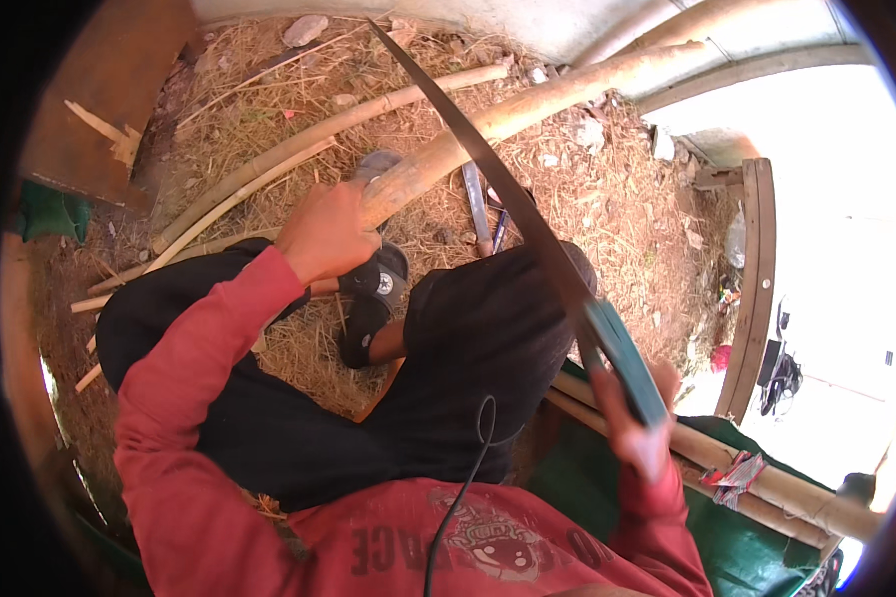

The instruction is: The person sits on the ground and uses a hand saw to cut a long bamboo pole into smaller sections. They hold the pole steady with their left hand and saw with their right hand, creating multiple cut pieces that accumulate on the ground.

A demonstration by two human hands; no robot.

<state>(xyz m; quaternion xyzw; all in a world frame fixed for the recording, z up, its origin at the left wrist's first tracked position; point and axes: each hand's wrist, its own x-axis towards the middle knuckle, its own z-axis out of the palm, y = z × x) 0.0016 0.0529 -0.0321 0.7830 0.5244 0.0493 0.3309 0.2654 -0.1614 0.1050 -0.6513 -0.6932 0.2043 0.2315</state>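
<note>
My left hand (331,234) is wrapped round the near end of a thick bamboo pole (558,95), which slants up to the far right. In my right hand (639,423), slightly blurred, is the teal handle of a handsaw (516,199). Its long dark blade points to the far left and crosses in front of the pole, beyond my left hand. Whether the blade touches the bamboo, I cannot tell. On the ground under the pole lies a long flat-bladed tool (476,204), partly hidden by my right knee, with a thin blue object (500,229) beside it.
Thinner bamboo poles (338,121) lie across the straw-strewn ground at the left. A brown board (100,99) stands at the upper left. To the right are a wooden post (757,289) and bamboo rails (786,488) with green sheeting (687,527). A black cable (458,497) hangs over my shirt.
</note>
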